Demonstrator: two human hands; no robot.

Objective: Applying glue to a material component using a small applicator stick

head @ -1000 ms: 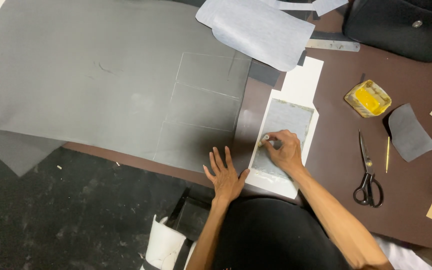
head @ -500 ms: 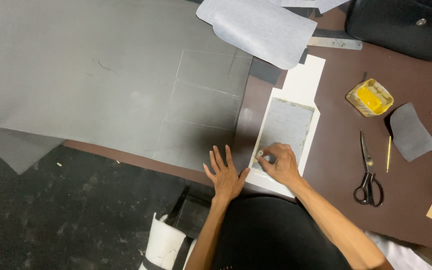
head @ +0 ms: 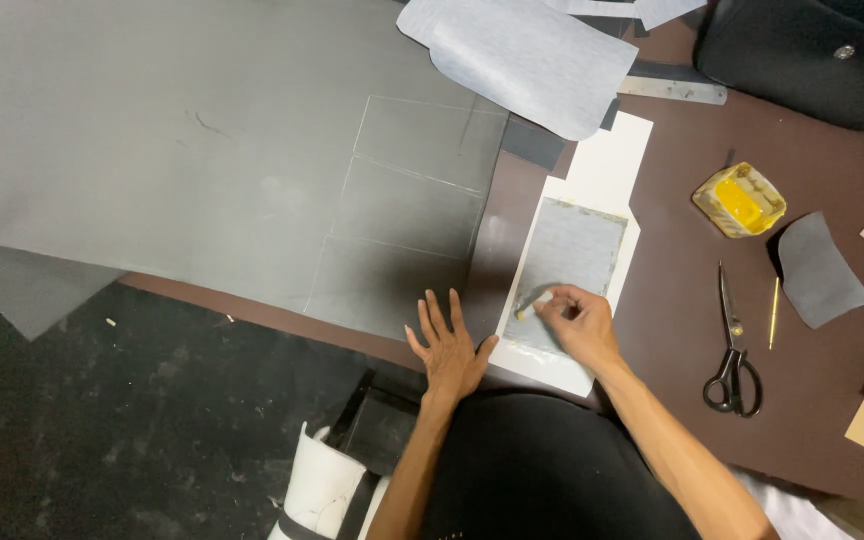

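Observation:
My right hand [head: 577, 325] pinches a small glue applicator [head: 532, 303] with a yellowish tip against the near left corner of a grey rectangular piece [head: 570, 255]. That piece lies on white paper [head: 607, 165] on the brown table [head: 682, 300]. Flat on the table edge rests my left hand [head: 449, 350], fingers spread, its thumb touching the white paper's left edge and its fingers on the corner of the large grey sheet [head: 202, 140]. The sheet carries pale drawn rectangles [head: 407, 200].
An open container of yellow glue [head: 740, 200] sits right of the paper. Black scissors [head: 730, 345], a thin yellow stick [head: 773, 312] and a dark grey scrap [head: 817, 270] lie further right. A metal ruler [head: 672, 90], a light grey piece [head: 527, 55] and a black bag [head: 812, 55] are at the back.
My right hand has slid down the grey piece's left side toward its near corner with the applicator. The left hand has stayed flat in place.

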